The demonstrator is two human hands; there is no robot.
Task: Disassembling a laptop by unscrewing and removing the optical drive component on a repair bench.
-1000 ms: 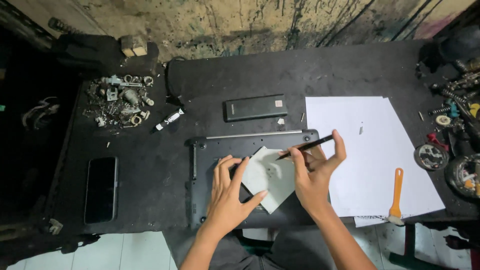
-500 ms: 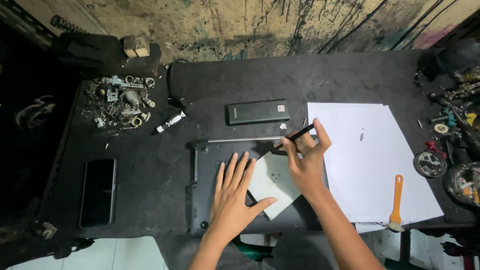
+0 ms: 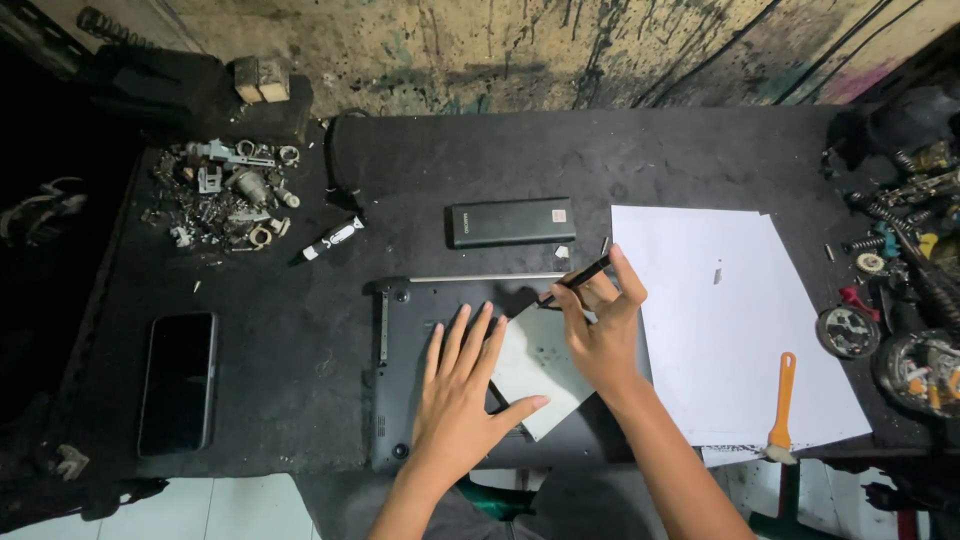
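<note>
A dark laptop (image 3: 405, 400) lies bottom up on the black table (image 3: 300, 350) near its front edge. On it rests a small white card (image 3: 540, 365). My left hand (image 3: 465, 385) lies flat with fingers spread on the laptop, its thumb on the card. My right hand (image 3: 600, 335) holds a thin black tool (image 3: 575, 283) like a pen, its tip at the card's upper corner. A thin metal rod (image 3: 485, 277) lies along the laptop's far edge.
A black rectangular battery pack (image 3: 510, 222) lies beyond the laptop. White paper sheets (image 3: 730, 320) with an orange-handled scraper (image 3: 782, 405) sit to the right. A phone (image 3: 178, 380) lies at left, a heap of metal parts (image 3: 225, 190) at far left, more parts (image 3: 900, 300) at the right edge.
My right hand has moved up and back toward the card's upper corner with the black tool. My left hand has stayed flat on the laptop, shifting slightly as my view moved.
</note>
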